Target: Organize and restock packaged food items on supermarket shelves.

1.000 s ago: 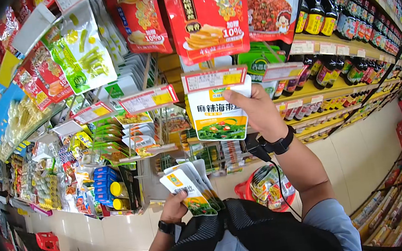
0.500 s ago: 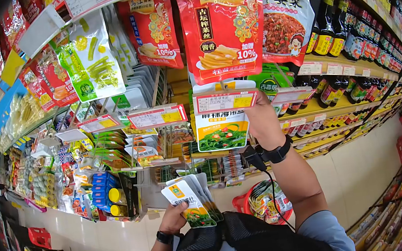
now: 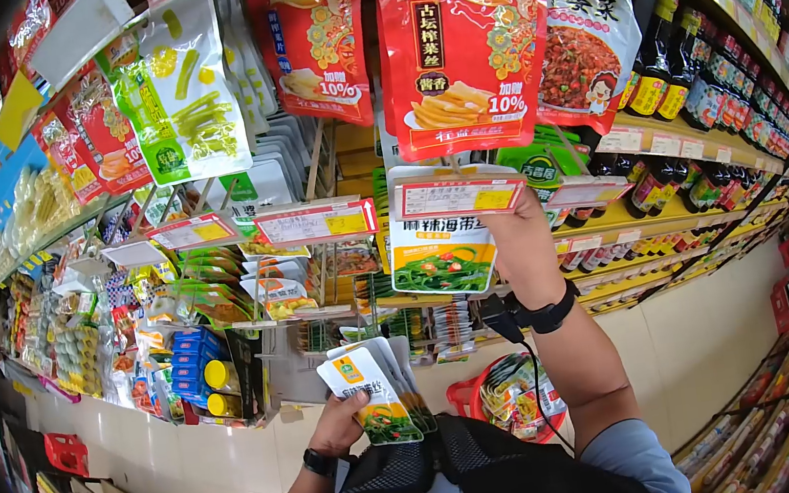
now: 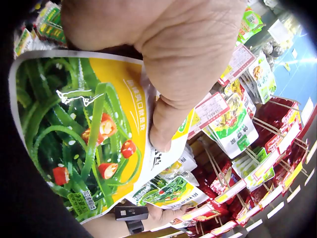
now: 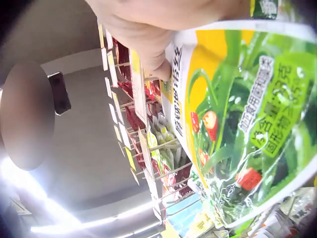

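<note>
The large red packet [image 3: 464, 70] reads 乌江, 古坛榨菜丝, 酱香 and 加赠10%; the smaller red packet [image 3: 313, 45] repeats 乌江 and 加赠10%. The upper kelp packet [image 3: 443, 265] bears 麻辣海带丝 and 净含量; the lower kelp packet [image 4: 94, 129], 爽口就是我.

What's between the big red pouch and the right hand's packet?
A price tag, in the head view: just below the red pouch, overlapping the upper part of the packet in the right hand.

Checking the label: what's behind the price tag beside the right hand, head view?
Part of the kelp packet held by the right hand. Its picture shows below the price tag; print higher up is covered.
</note>
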{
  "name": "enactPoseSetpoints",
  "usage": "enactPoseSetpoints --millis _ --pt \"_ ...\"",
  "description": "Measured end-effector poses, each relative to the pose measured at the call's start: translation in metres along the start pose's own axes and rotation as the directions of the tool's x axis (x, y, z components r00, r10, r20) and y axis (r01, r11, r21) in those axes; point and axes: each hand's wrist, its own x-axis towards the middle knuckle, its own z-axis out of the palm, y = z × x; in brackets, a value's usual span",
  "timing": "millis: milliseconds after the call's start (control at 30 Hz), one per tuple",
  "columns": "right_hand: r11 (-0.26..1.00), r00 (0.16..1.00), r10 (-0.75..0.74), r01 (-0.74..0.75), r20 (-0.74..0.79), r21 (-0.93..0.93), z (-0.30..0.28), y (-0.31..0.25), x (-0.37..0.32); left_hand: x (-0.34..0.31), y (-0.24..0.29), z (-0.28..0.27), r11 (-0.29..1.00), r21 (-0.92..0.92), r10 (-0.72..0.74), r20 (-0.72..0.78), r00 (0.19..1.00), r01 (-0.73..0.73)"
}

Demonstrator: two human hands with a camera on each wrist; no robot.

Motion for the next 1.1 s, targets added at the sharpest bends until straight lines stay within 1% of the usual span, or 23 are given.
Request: enactPoseSetpoints --millis 133,233,333,467,500,600,633,733,800,833,933,1033,1100 --pt "0.999 0.999 0.035 -0.035 0.024 0.028 -0.001 -0.002 0.002 -0.003 0.004 0.004 1.000 -0.009 0.006 -0.006 1.000 -0.006" --pt "0.999 0.999 0.051 -0.051 -0.008 0.020 0.004 0.001 -0.002 -0.003 0.000 -0.004 1.000 -0.001 -0.001 -0.011 1.000 0.001" --pt "0.994 0.996 0.086 -0.084 -0.022 0.072 0.002 0.007 -0.003 -0.005 0.000 -0.008 1.000 0.006 -0.004 -0.004 1.000 0.004" --pt "0.998 0.997 0.063 -0.062 -0.039 0.024 0.004 0.007 -0.002 -0.008 0.003 -0.004 1.000 -0.006 0.010 -0.007 1.000 -0.010" --pt "0.999 0.998 0.035 -0.034 -0.047 0.009 0.003 0.011 -0.001 -0.009 0.002 -0.006 1.000 0.013 0.010 -0.010 1.000 -0.010" --pt "0.999 0.997 0.019 -0.016 -0.081 0.040 0.003 0.011 0.001 -0.011 0.000 -0.012 0.999 0.044 0.018 -0.016 1.000 -0.018" --pt "1.000 0.997 -0.013 0.015 -0.073 0.027 0.003 0.009 0.002 -0.012 0.001 -0.011 0.999 0.043 0.025 -0.016 1.000 -0.024" --pt "0.999 0.991 -0.042 0.041 -0.131 -0.012 0.006 0.002 0.001 -0.013 0.002 -0.012 1.000 0.015 0.024 -0.004 1.000 -0.024" --pt "0.999 0.993 -0.045 0.045 -0.108 -0.004 0.004 0.004 0.002 -0.014 0.004 -0.010 0.999 -0.033 0.025 0.001 1.000 -0.025" --pt "0.999 0.994 -0.046 0.046 -0.098 0.000 0.003 0.005 0.001 -0.013 0.004 -0.012 1.000 -0.019 0.025 0.003 1.000 -0.025" --pt "0.998 0.996 0.033 -0.027 -0.083 0.064 -0.003 0.010 -0.006 -0.014 0.003 -0.019 1.000 0.007 0.013 0.000 1.000 -0.013" --pt "0.997 0.998 0.053 -0.050 -0.045 0.060 -0.003 0.003 -0.017 -0.013 0.005 -0.022 1.000 0.006 -0.014 -0.007 1.000 0.014" --pt "0.992 0.991 0.114 -0.110 -0.069 0.063 0.004 -0.007 -0.022 -0.014 0.007 -0.017 1.000 -0.018 0.001 -0.014 1.000 -0.001"
